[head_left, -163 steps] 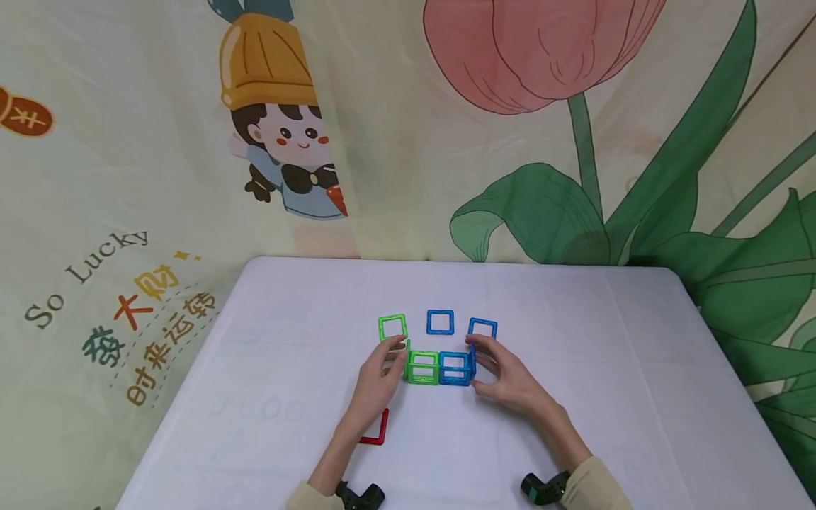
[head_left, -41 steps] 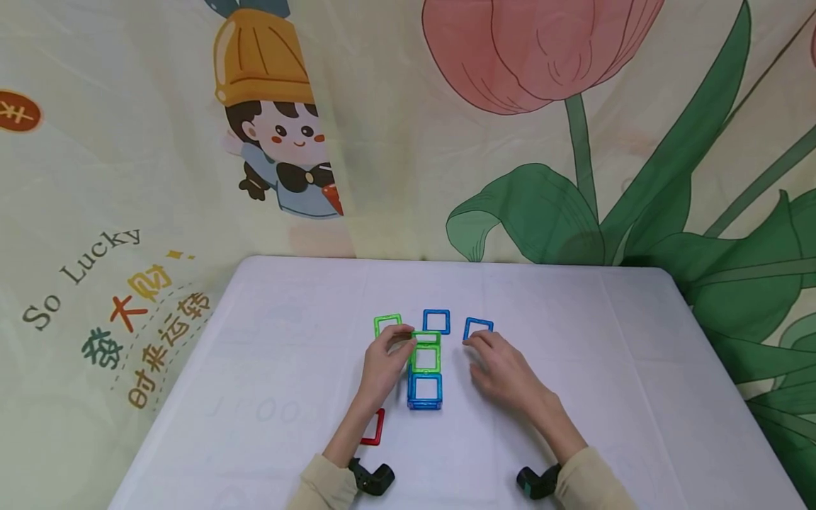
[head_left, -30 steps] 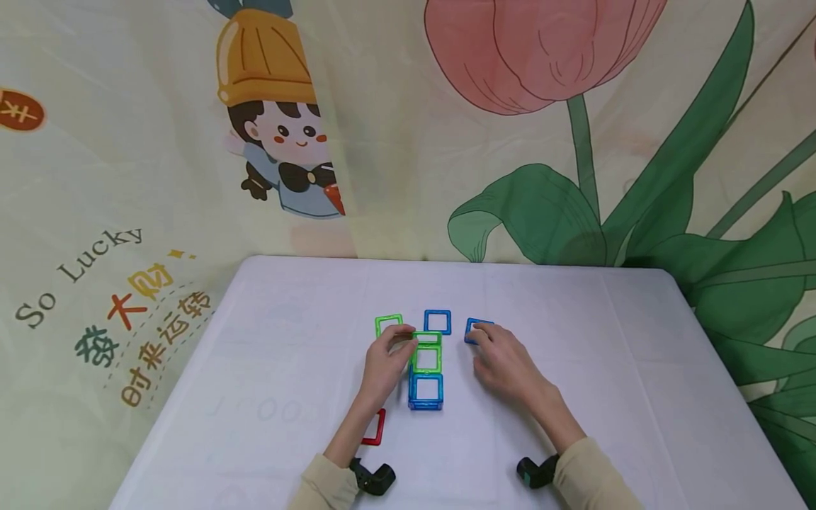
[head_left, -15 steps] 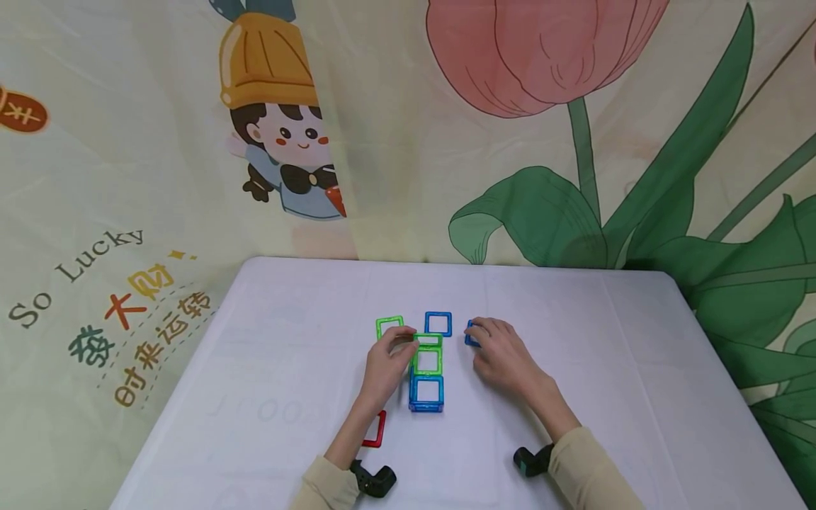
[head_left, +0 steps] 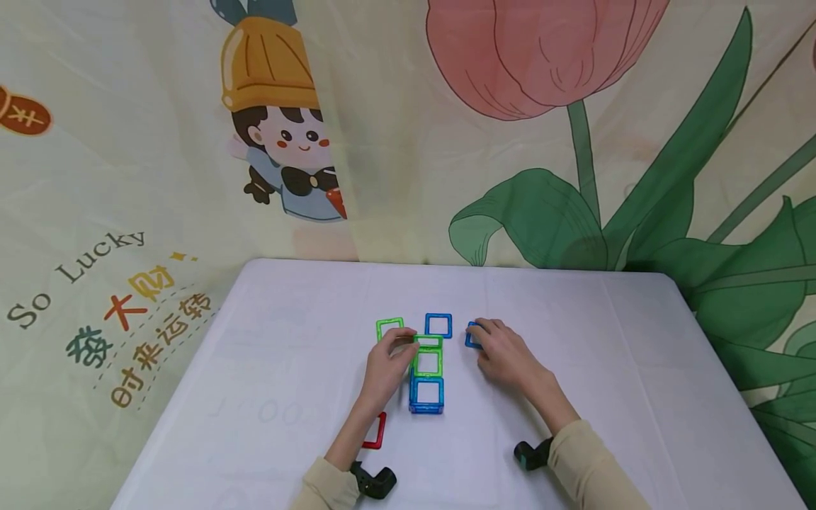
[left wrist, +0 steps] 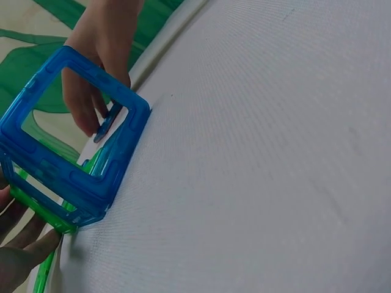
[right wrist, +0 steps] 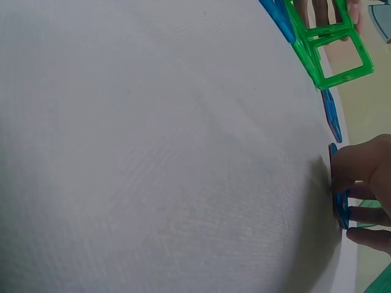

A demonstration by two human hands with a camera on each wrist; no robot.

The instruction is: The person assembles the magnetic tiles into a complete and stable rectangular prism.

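Square frame magnetic tiles are joined into a block point(head_left: 426, 409), green at the far end and blue at the near end, on the white table. My left hand point(head_left: 386, 365) pinches its green end from the left between thumb and fingers. In the left wrist view the block's blue end point(left wrist: 126, 157) faces the camera. To the right, my right hand point(head_left: 508, 358) grips a loose blue magnetic tile point(head_left: 469, 343), mostly covered by the fingers. The right wrist view has the thumb and fingers on opposite sides of that blue tile point(right wrist: 339, 213), still at the table surface.
Behind the block lies another blue tile point(head_left: 438, 316), with a green tile point(head_left: 390, 321) to its left, partly behind my left hand. A red tile point(head_left: 381, 432) lies beside my left forearm. The white table point(head_left: 306, 312) meets a printed cloth backdrop at its far edge.
Since the earliest frame the block has been turned so its green end points away. My right hand has left it, reached over the right-hand blue tile and taken hold of it.
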